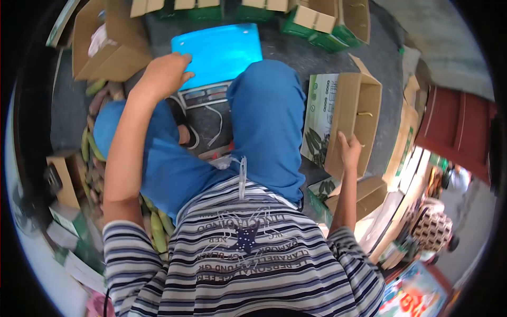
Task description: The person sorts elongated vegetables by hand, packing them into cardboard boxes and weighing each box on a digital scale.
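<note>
My left hand (168, 75) hovers at the left edge of a digital scale's bright blue platform (219, 53), thumb and forefinger apart with nothing between them. Below the platform shows the scale's grey display panel (205, 94). On the other side, my right hand (349, 151) grips the near wall of an open cardboard box (342, 116), thumb on the outside and fingers over the rim. That box has a white and green printed side and is tipped so its opening faces right.
Long green and brownish vegetables (157, 230) lie in a pile on the left. Another open carton (108, 61) stands at upper left, and green-bottomed cartons (311, 20) line the far side. One more box (364, 198) sits below my right hand. A white cable (217, 124) runs from the scale.
</note>
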